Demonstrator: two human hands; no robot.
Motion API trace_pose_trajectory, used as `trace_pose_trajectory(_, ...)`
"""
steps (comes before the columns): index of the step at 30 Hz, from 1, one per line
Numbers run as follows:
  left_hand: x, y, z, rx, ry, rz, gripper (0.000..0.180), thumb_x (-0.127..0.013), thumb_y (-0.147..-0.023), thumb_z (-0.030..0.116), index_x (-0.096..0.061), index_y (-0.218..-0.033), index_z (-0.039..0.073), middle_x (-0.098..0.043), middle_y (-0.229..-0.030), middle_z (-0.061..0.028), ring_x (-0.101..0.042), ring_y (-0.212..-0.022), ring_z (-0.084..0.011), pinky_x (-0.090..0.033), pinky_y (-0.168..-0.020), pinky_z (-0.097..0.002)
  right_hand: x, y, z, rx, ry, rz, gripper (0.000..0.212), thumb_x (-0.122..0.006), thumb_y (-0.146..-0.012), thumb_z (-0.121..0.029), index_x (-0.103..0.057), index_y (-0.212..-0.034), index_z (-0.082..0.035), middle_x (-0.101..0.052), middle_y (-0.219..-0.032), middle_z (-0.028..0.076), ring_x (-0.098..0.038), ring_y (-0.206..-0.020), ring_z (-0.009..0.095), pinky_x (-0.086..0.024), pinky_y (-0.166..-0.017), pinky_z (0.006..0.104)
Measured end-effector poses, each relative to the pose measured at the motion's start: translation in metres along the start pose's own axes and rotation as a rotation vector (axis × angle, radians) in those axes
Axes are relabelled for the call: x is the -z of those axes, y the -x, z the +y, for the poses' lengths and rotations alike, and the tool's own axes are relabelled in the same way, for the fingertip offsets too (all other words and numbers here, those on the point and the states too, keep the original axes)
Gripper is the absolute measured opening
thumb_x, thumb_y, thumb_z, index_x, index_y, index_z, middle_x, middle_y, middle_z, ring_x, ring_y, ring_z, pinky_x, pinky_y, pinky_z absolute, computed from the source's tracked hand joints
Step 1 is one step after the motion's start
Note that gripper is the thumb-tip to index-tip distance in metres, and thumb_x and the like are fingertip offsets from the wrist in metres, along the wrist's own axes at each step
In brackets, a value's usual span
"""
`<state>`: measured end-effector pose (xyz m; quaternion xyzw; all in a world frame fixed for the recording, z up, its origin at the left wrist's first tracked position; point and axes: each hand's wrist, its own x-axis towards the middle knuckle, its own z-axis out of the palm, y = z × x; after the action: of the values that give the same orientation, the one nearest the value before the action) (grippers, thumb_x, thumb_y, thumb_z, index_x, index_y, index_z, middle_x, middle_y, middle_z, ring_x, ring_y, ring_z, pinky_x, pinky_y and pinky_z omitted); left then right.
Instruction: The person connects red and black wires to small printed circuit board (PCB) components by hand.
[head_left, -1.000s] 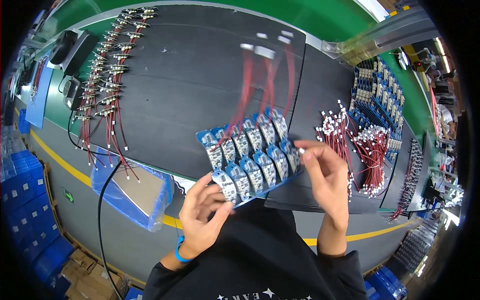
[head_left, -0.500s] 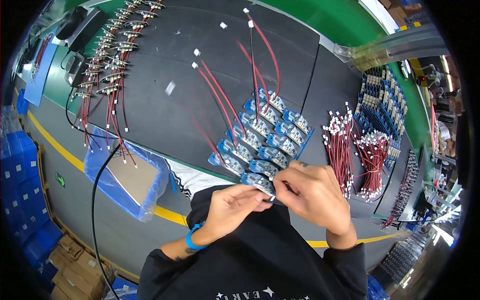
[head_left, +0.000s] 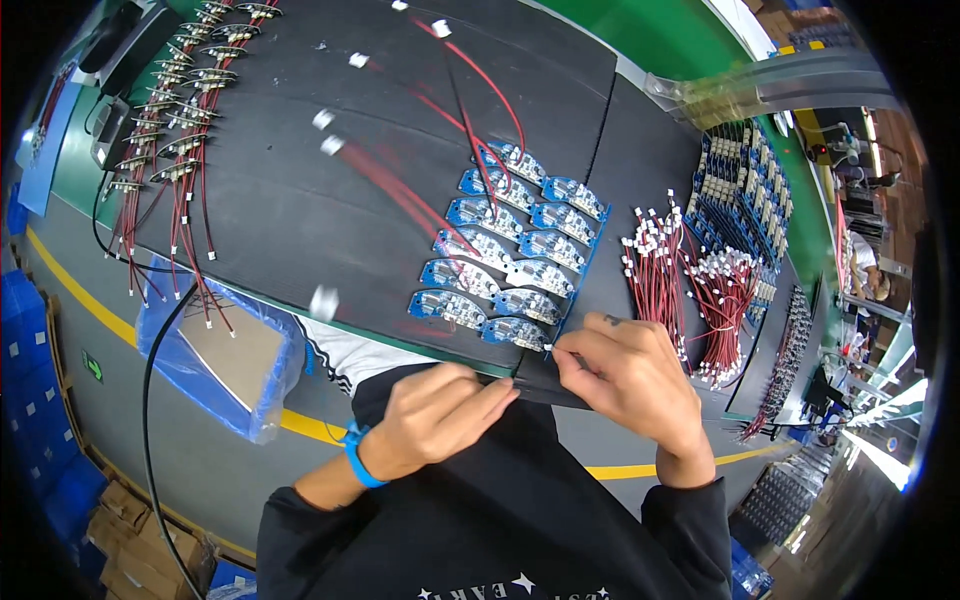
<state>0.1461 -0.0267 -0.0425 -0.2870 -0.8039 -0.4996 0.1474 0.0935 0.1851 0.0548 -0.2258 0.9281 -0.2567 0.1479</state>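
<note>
A blue panel of several small circuit boards (head_left: pixel 520 240) lies on the black mat, with thin red and black wires running from some boards to white plugs. My right hand (head_left: pixel 635 380) is closed at the panel's near corner, thumb and forefinger pinched beside a small white part (head_left: pixel 548 348). My left hand (head_left: pixel 440 415) is just off the panel, at the mat's front edge, its fingers stretched out side by side and the thumb mostly hidden. I can make out nothing in it. Several loose wire ends and plugs (head_left: pixel 332 145) are smeared by motion.
Right of the panel lie bundles of red wires with white plugs (head_left: pixel 655 285) and a stack of blue board panels (head_left: pixel 740 190). Wired boards (head_left: pixel 185 115) lie in rows at the far left. A blue plastic-lined box (head_left: pixel 225 350) stands below the table's front edge.
My left hand has come away from the panel's near corner, its back now turned up. The panel lies flatter, and its loose wires have swung left. My right hand stays at the corner.
</note>
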Motion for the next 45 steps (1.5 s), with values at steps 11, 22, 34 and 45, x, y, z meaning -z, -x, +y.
trace_pose_trajectory(11, 0.022, -0.032, -0.028, -0.287, -0.197, -0.106, 0.021, -0.072, -0.077, 0.005, -0.072, -0.097, -0.003, -0.07, -0.108, -0.0153, -0.065, -0.101, -0.0278, -0.053, -0.072, -0.0362, 0.0, -0.012, -0.001, 0.068, 0.097, -0.066, 0.009, -0.07, -0.082, -0.01, -0.064, -0.083, -0.004, -0.059, -0.075, 0.011, -0.063, -0.064, 0.031, -0.048, -0.055, 0.0424)
trace_pose_trajectory(22, -0.013, -0.05, -0.03, -0.323, -0.149, -0.139, 0.024, -0.072, -0.084, 0.014, -0.069, -0.099, -0.004, -0.068, -0.113, -0.0184, -0.064, -0.115, -0.0353, -0.054, -0.094, -0.0439, 0.043, -0.073, 0.055, 0.069, 0.314, 0.16, 0.009, -0.068, -0.082, -0.01, -0.067, -0.08, -0.001, -0.063, -0.077, 0.015, -0.064, -0.071, 0.035, -0.049, -0.061, 0.0447)
trace_pose_trajectory(34, -0.019, -0.041, -0.03, -0.297, -0.295, -0.161, 0.021, -0.073, -0.084, 0.014, -0.072, -0.099, -0.001, -0.069, -0.118, -0.0146, -0.065, -0.116, -0.0301, -0.049, -0.104, -0.0415, 0.044, -0.086, 0.05, 0.116, 0.506, 0.002, 0.009, -0.068, -0.078, -0.009, -0.065, -0.073, -0.001, -0.061, -0.075, 0.013, -0.064, -0.072, 0.033, -0.049, -0.062, 0.0431)
trace_pose_trajectory(45, -0.018, -0.046, -0.031, -0.346, -0.303, -0.191, 0.017, -0.071, -0.085, 0.013, -0.071, -0.096, 0.001, -0.07, -0.113, -0.0146, -0.065, -0.115, -0.0297, -0.048, -0.104, -0.0405, 0.046, -0.094, 0.047, 0.321, 0.613, -0.101, 0.004, -0.064, -0.071, -0.004, -0.063, -0.068, -0.002, -0.064, -0.076, 0.012, -0.067, -0.074, 0.031, -0.052, -0.062, 0.0396)
